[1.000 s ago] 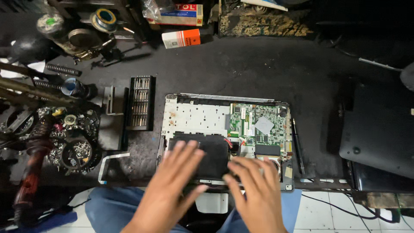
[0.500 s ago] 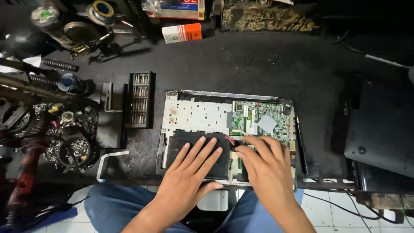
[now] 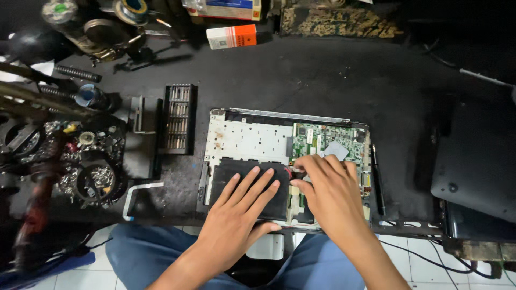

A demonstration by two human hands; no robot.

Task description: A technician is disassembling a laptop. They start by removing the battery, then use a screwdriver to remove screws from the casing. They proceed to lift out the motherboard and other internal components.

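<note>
An opened laptop base [image 3: 252, 137] lies on the black bench, showing a white metal plate, a green circuit board [image 3: 322, 137] at its right and a flat black battery [image 3: 228, 174] along its near side. My left hand [image 3: 239, 212] rests flat on the battery, fingers spread. My right hand [image 3: 333, 196] sits at the battery's right end, fingertips pinched at a small connector with red wires [image 3: 293, 172] beside the board.
A black screwdriver-bit case [image 3: 178, 118] stands left of the laptop. Further left are trays of screws and parts [image 3: 88, 166]. An orange-and-white box [image 3: 232, 36] lies at the back. A dark laptop cover [image 3: 478, 161] sits at the right.
Both hands moved forward onto the laptop. The left hand settled flat on the battery; the right hand shifted up and right to the connector beside the circuit board.
</note>
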